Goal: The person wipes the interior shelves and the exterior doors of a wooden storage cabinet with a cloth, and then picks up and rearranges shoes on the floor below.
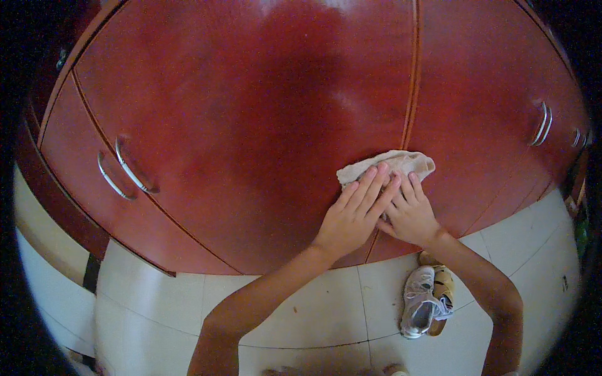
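A pale beige cloth (400,164) lies bunched against the glossy red-brown wooden cabinet door (235,141), across the seam between two doors. My left hand (350,218) presses on the cloth's left and middle part, its fingers pointing up and to the right. Against it, my right hand (411,214) bears on the right part of the cloth. The fingertips of both hands meet near the middle, where the left fingers overlap the right ones. Part of the cloth is hidden beneath them.
Curved metal handles (131,171) stick out at the left, and another pair (543,124) at the right. On the tiled floor (301,305), a light sneaker (418,301) and a tan shoe (443,286) stand below my right forearm. A cabinet edge runs along the far left.
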A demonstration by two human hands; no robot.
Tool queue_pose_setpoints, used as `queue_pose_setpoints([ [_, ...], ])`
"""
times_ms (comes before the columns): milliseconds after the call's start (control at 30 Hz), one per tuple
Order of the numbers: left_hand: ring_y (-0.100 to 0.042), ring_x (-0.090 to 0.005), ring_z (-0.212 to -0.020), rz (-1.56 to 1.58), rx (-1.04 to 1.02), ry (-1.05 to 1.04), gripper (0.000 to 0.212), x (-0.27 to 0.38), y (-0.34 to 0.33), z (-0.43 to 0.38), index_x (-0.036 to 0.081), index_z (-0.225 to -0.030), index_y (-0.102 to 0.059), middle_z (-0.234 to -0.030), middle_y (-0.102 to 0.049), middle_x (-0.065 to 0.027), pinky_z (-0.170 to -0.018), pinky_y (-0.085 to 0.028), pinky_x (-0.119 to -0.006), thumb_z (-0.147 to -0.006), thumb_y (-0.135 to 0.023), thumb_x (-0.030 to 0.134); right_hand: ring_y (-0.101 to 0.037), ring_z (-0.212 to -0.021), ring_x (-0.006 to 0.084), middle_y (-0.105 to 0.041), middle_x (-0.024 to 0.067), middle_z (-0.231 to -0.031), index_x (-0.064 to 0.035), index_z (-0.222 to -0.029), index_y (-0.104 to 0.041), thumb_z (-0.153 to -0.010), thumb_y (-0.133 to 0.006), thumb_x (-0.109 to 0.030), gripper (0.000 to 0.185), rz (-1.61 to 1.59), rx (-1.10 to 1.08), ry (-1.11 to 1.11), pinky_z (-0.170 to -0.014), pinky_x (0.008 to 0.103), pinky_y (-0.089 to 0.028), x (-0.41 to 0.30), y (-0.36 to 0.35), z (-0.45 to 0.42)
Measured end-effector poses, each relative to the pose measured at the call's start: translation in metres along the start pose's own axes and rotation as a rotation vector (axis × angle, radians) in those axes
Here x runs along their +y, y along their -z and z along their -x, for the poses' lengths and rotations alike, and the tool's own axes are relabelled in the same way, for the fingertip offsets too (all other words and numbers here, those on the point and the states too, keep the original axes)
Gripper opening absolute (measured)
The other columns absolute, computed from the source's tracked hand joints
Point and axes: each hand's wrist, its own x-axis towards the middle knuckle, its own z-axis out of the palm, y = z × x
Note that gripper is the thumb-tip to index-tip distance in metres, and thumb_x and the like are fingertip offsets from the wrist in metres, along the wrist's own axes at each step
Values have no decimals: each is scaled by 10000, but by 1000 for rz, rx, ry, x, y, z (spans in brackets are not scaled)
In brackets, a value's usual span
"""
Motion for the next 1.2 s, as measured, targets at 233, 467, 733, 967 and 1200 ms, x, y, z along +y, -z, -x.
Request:
queue_pose_setpoints([
  [233,-329,-255,-1019,-17,-71,20,369,-71,31,69,106,-1089,-367,-1124,-331,-138,-816,-267,-343,-734,-365,204,-220,-1090,281,-364,80,-1080,-75,-978,-430,-600,-515,-379,492,-30,-35,13,-847,424,-230,-78,-25,-61],
  [467,-258,-167,-1082,-77,-152,191,390,-112,60,126,137,-1111,-338,-1173,-288,-64,-868,-201,-280,-724,-340,183,-231,-1087,263,-374,81,-1066,-62,-962,-446,-627,-477,-387,468,-96,61,126,-826,418,-258,-135,-39,-110],
  [733,-294,-208,-1046,-88,-158,292,439,-171,90,188,149,-1097,-349,-1154,-298,-93,-830,-263,-315,-676,-456,216,-219,-1093,236,-327,71,-1125,-68,-976,-439,-654,-450,-370,442,-96,108,206,-857,391,-210,-202,-62,-168],
  [967,-294,-281,-1032,-126,-164,366,473,-219,111,253,122,-1087,-340,-1152,-271,-153,-826,-254,-387,-651,-488,233,-160,-1126,185,-240,26,-1196,-97,-1068,-373,-676,-414,-387,489,-14,-42,242,-912,356,-84,-270,-70,-221],
  [1200,-269,-323,-1039,-59,-184,404,526,-238,118,285,95,-1097,-317,-1154,-240,-182,-843,-228,-435,-620,-508,211,-141,-1135,171,-233,16,-1204,-94,-1096,-342,-663,-427,-365,519,-129,-68,222,-897,332,-90,-304,-87,-237],
])
